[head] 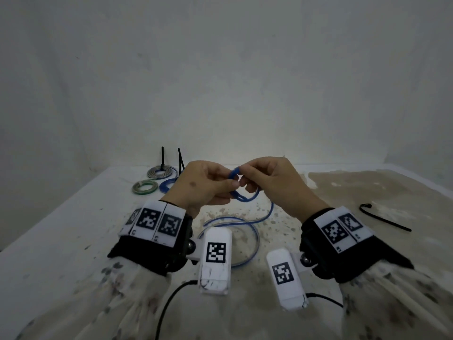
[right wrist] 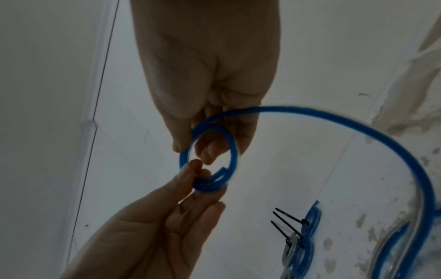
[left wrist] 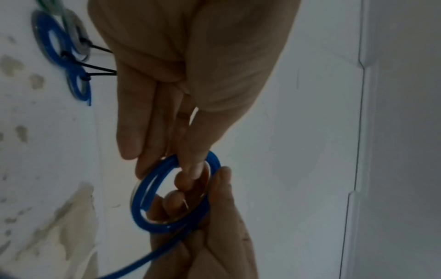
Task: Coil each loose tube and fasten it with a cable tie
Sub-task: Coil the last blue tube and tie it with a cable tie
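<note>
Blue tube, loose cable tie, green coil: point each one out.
blue tube (right wrist: 232, 151), right wrist view, right side of the small loop.
loose cable tie (head: 384, 218), head view, middle of its strap.
green coil (head: 145, 187), head view, its near rim.

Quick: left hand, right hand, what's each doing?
Left hand: pinches the blue tube coil.
Right hand: pinches the same coil.

right hand pinches blue tube coil | left hand pinches it too | tied coils on table
</note>
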